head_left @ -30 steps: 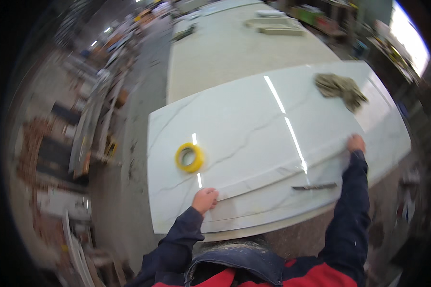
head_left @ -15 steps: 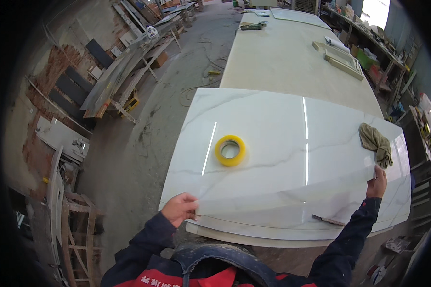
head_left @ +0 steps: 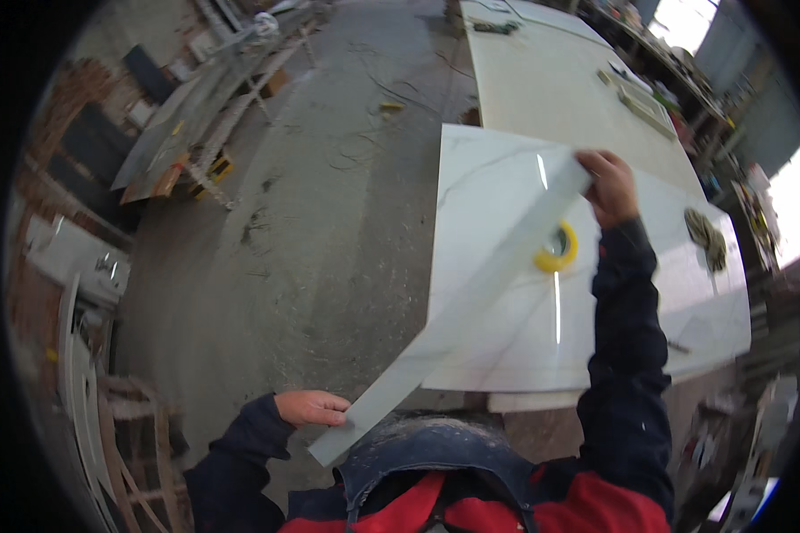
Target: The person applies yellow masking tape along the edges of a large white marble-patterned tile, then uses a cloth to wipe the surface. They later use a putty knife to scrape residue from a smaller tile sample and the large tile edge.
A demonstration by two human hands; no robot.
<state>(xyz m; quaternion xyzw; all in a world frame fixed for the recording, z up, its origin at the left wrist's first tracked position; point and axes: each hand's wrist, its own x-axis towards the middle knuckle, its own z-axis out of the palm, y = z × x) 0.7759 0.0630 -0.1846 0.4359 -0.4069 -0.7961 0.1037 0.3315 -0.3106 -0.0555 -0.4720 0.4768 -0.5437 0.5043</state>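
A long, pale, flat strip (head_left: 387, 389) stretches diagonally between my hands, its material unclear. My left hand (head_left: 309, 409) pinches it close to its lower end, out past the slab's left edge over the floor. At the strip's upper end, my right hand (head_left: 610, 188) grips it above the far part of the white marble-patterned slab (head_left: 484, 164). A roll of tape with a yellow rim (head_left: 569, 253) lies on the slab, partly covered by the strip. On the slab's right side rests a crumpled olive cloth (head_left: 705, 238). Nearer the front edge lies a thin dark tool (head_left: 678, 347), blurred.
Behind the slab runs a long pale worktable (head_left: 542, 80) with frame pieces (head_left: 646, 111) on its right. A low bench with boards (head_left: 182, 124) stands across the floor at left. A wooden trestle (head_left: 142, 444) is at lower left, and cluttered shelves line the right.
The strip has swung from lying along the slab's front edge to a diagonal. My right hand moved far and left with its end; my left hand moved slightly down and left. The view shifted too.
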